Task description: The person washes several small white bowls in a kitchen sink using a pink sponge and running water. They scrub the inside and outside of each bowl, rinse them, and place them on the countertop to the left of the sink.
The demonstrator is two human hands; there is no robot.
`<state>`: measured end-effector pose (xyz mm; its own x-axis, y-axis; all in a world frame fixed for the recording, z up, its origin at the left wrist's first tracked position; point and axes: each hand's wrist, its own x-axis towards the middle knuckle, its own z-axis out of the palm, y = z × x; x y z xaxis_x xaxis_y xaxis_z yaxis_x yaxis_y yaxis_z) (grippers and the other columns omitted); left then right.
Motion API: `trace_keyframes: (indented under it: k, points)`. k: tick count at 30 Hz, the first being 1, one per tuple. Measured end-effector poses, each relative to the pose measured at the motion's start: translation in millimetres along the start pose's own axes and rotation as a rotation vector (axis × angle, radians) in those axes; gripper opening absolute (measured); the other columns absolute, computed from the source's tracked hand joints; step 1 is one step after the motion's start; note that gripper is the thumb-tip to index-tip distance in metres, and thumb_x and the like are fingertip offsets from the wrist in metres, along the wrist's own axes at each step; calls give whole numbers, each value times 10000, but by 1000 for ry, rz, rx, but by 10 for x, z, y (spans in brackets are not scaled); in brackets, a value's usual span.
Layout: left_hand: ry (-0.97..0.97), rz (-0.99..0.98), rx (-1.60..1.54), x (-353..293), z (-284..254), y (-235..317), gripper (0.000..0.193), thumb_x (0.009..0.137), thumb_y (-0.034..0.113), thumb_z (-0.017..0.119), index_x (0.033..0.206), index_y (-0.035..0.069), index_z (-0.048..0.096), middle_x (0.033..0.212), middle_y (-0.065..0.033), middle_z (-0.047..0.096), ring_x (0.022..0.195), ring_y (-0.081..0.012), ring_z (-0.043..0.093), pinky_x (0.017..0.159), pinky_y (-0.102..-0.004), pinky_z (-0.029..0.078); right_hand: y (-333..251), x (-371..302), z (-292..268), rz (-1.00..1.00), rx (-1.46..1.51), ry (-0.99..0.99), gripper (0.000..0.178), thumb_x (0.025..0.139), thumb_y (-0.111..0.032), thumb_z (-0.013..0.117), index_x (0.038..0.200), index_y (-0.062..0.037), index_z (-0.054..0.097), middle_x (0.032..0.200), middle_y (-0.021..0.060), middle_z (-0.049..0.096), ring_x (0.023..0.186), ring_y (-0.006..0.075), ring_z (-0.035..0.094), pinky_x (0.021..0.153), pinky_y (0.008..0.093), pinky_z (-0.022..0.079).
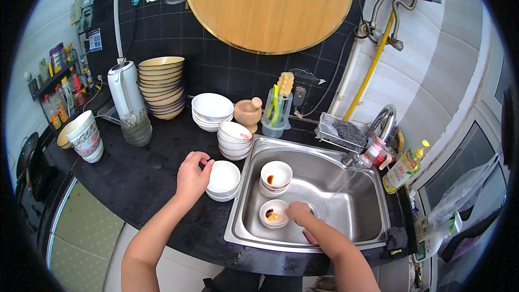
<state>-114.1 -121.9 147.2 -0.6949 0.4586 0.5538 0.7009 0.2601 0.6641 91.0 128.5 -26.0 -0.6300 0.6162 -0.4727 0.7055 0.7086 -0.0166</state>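
Observation:
My left hand [193, 177] is beside a short stack of white bowls [223, 177] on the counter, just left of the sink. Its thumb and forefinger are apart, with nothing visible between them. Down in the steel sink [354, 205], my right hand [298, 212] is closed at the right rim of a small white bowl [273, 215]; its fingertips are partly hidden. Dark and orange sauce stains the inside of that bowl, which appears stacked on another. Behind it stands a second stack of white bowls [276, 175], its top one also holding brown sauce residue.
Along the wall stand cream bowls [161, 86], white bowls [213, 109], a wooden mortar [248, 114] and a utensil holder [277, 116]. Patterned cups [88, 140], glass bowls [136, 130] and a kettle [125, 87] are leftward. A faucet [378, 130] and soap bottle [404, 170] stand right.

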Motion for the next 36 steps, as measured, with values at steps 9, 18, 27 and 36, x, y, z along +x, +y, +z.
trace_keyframes:
  k: [9, 18, 27, 36]
  points:
    - [-261, 93, -334, -247, 432, 623, 86, 763, 82, 586, 792, 1, 590, 731, -99, 558, 536, -170, 510, 501, -272, 417, 662, -139, -359, 175, 277, 125, 390, 755, -325, 453, 949, -35, 628, 1002, 172, 597, 954, 307, 570, 822, 382, 438]
    - [-584, -10, -464, -601, 1369, 921, 128, 765, 121, 583, 804, 1, 601, 723, -113, 611, 570, -183, 559, 555, -292, 443, 1468, -544, -244, 508, 327, 409, 386, 745, -336, 453, 872, -31, 653, 922, 197, 616, 903, 314, 592, 766, 368, 467]
    - [-714, -156, -503, -866, 2608, 950, 156, 740, 159, 600, 782, 10, 622, 738, -123, 625, 682, -218, 601, 637, -324, 468, 1683, -587, -293, 634, 502, 192, 405, 731, -320, 505, 1002, -40, 618, 1057, 155, 587, 990, 265, 569, 814, 333, 456]
    - [-677, -233, -367, -1134, 3207, 1113, 164, 704, 88, 572, 856, 32, 599, 860, -138, 601, 815, -264, 583, 710, -356, 458, 1844, -488, -222, 600, 561, 157, 306, 653, -280, 543, 839, -76, 675, 930, 121, 635, 901, 245, 606, 791, 337, 460]
